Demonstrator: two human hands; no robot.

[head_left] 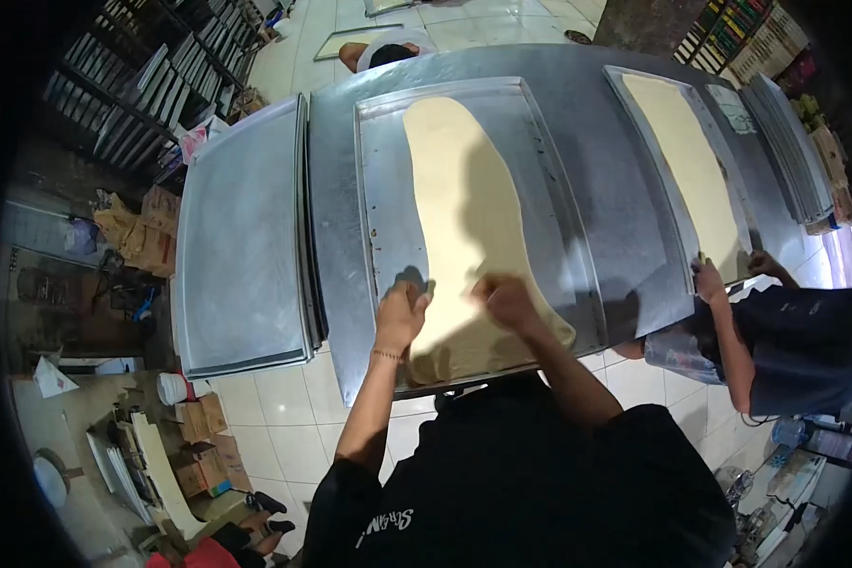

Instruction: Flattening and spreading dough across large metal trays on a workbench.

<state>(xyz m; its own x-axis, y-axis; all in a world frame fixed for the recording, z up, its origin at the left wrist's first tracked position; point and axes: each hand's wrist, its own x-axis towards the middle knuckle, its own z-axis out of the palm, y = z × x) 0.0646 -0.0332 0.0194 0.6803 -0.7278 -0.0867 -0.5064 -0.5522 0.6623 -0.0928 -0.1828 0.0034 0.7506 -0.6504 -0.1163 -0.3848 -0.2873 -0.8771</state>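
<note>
A long, pale sheet of dough (454, 180) lies in a shallow metal tray (379, 123) on the steel table, its lower end wider. At the dough's left edge, my left hand (402, 312) is closed, thumb and fingers pinched on that edge. My right hand (506, 301) is over the lower middle of the dough, fingers bent and blurred by motion, so I cannot tell whether it holds anything. Shadows fall across the sheet.
Stacked trays (241, 237) lie left. At right, a co-worker (790, 346) handles a second tray of dough (682, 161), near more stacked trays (790, 151). Another person (393, 52) is beyond the steel table (615, 256). Cardboard boxes (204, 417) sit lower left, near a person in red (218, 549).
</note>
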